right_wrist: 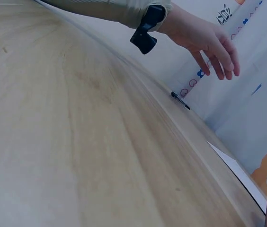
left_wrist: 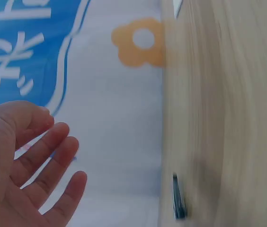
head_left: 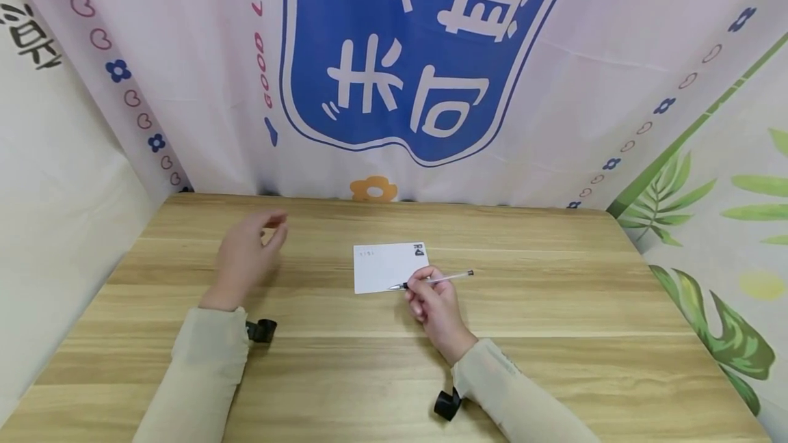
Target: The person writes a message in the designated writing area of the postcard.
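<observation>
Pen (head_left: 438, 280) in the person's right hand (head_left: 436, 307) lies nearly level, its dark tip resting on the lower right edge of a small white card (head_left: 388, 266) that sits flat near the middle of a wooden table (head_left: 554, 320). The fingers curl around the barrel just beyond the card's right side, and the clear end of the pen points away from the card to the right. The card carries faint writing at its upper left corner and a dark mark at its upper right corner.

Left of the card and well apart from it, the left hand (head_left: 246, 255) is raised above the tabletop, its fingers (left_wrist: 53, 156) loosely spread and holding nothing. A small dark item (right_wrist: 180, 100), too small to identify, lies at the table's far edge beyond that hand. Both arms wear pale sleeves (head_left: 203, 368) with black wrist mounts. A printed backdrop (head_left: 425, 53) with a blue emblem hangs behind the table.
</observation>
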`<state>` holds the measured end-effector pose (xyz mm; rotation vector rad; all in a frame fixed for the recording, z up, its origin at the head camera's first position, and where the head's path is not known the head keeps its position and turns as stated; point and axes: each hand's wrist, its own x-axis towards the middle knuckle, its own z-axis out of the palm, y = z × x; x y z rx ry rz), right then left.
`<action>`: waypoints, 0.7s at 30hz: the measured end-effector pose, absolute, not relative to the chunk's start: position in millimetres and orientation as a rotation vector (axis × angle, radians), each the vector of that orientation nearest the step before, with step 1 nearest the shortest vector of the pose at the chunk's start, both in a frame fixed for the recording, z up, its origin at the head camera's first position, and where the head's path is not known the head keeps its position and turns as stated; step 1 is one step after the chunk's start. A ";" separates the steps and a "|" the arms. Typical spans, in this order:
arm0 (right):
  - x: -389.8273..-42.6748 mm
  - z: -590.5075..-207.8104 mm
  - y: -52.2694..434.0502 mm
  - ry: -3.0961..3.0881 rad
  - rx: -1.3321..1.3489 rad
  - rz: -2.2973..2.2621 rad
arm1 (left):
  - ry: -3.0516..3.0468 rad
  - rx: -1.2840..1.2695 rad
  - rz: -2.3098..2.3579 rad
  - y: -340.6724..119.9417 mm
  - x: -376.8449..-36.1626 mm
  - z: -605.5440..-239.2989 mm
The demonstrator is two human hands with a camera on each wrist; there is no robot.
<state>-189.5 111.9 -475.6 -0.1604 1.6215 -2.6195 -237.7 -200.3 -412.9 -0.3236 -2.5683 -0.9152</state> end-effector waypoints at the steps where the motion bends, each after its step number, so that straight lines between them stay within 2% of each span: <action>1: -189.5 -476.0 112.0 1.622 -0.157 -2.617 | -2.576 -0.301 -0.918 -204.6 -238.0 -413.7; 9: -190.0 -478.3 112.7 1.615 -0.159 -2.610 | -2.711 -0.186 -0.932 -232.2 -238.0 -417.6; 21: -191.1 -477.5 114.8 1.627 -0.184 -2.573 | -2.847 -0.099 -1.019 -245.1 -242.0 -431.7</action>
